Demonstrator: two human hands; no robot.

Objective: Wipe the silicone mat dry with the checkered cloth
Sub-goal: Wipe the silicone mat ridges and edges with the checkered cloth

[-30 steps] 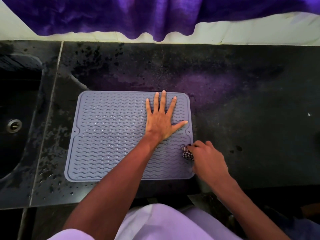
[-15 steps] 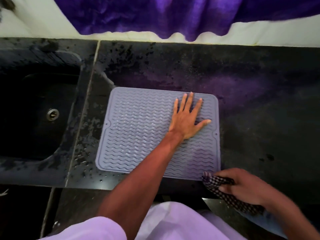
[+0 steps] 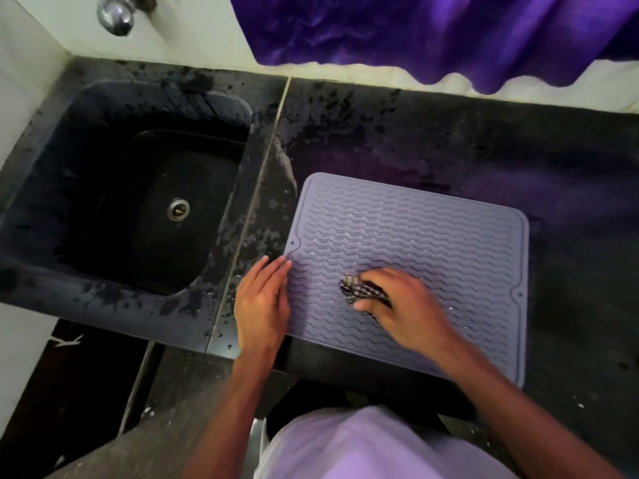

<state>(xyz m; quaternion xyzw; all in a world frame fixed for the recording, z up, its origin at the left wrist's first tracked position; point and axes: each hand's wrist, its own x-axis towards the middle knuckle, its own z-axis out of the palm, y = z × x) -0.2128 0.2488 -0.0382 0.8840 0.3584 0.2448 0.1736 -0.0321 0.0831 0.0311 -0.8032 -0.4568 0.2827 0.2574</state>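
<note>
A grey-lilac silicone mat (image 3: 432, 236) with wavy ridges lies flat on the dark stone counter (image 3: 570, 174). Water glints in some of its grooves. My right hand (image 3: 404, 305) rests on the mat's near-left part, closed around a bunched black-and-white checkered cloth (image 3: 359, 288) that presses on the mat. My left hand (image 3: 262, 302) lies flat at the mat's left edge, fingers together, fingertips touching the rim near its small hole.
A black sink (image 3: 145, 202) with a metal drain (image 3: 178, 209) sits to the left, its rim wet. A chrome tap knob (image 3: 116, 13) is at the top left. Purple fabric (image 3: 432, 36) hangs over the back wall. Water drops spot the counter.
My left hand left the mat's right side and now sits at its left edge. My right hand carried the cloth from the near right corner onto the mat. The view shifted left.
</note>
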